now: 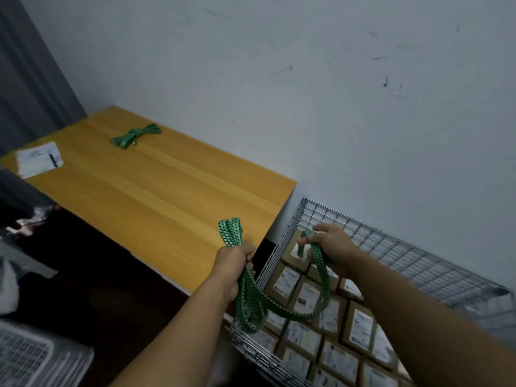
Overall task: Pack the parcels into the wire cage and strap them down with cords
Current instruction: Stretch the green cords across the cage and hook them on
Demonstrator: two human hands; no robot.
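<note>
Table (156,191): wooden top against the wall, to the left of the cage
Cage (391,258): wire mesh box on my right, just beside the table's end, open on top
Parcels (360,328): brown boxes with white labels, packed side by side in a flat layer inside the cage, so I judge the packing done and the strapping only starting
Cord (321,275): flat green strap with a notched edge, sagging in a long curve from one hand to the other above the parcels
Left hand (233,263): fist closed round the folded loops of the cord, over the cage's left wall
Right hand (332,244): fingers and thumb pinching the cord close to its free end, near the cage's far left corner
Spare cord (136,135): second green bundle lying at the table's far end, well apart from me
Handling: light, limp and probably stretchy; the loops may tangle, and a stretched end could snap back
Where to hold: close to the end, so I can steer it to the wire
Hard to see: I cannot tell if the end has a hook; the cage's near side is cut off and my arms cover some parcels
</note>
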